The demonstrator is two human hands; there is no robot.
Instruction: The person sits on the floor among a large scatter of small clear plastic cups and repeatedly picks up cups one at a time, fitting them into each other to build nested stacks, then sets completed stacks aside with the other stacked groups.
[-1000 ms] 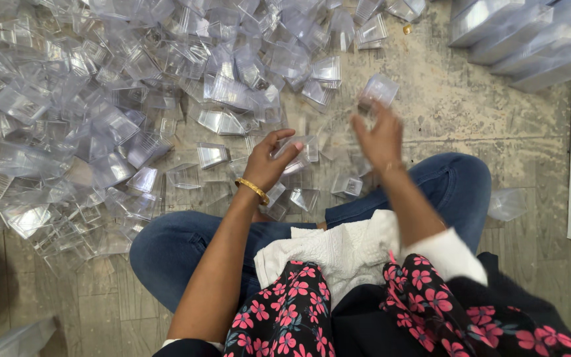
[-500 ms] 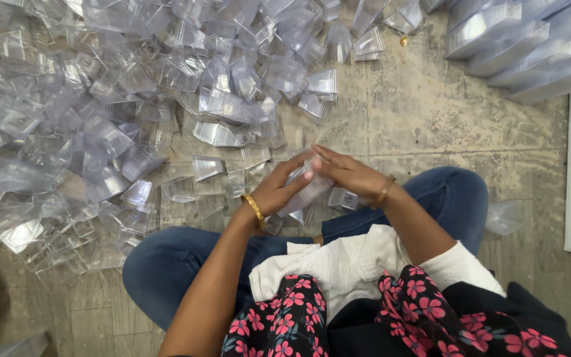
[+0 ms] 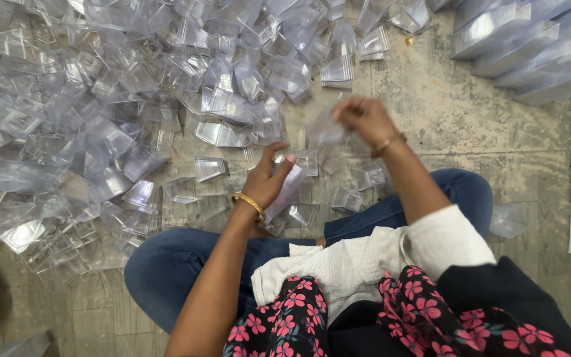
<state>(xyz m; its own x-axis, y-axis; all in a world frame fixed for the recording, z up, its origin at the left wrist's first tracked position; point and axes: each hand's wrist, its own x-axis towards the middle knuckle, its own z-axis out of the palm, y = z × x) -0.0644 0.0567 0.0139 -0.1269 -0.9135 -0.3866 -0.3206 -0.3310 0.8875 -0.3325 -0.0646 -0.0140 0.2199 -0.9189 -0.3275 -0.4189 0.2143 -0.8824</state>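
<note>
Above the crossed legs, the hands have separated since half a second ago. The right hand (image 3: 363,120) is now raised far, fingers pinching a blurred clear plastic piece (image 3: 325,131); the left hand (image 3: 267,180) grips a clear folded box (image 3: 287,190) beside the floor pile (image 3: 100,112).

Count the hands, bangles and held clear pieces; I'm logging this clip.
Hands: 2, left hand, right hand
Bangles: 2, left bangle, right bangle
Held clear pieces: 2, left clear piece, right clear piece
Total: 6
</note>
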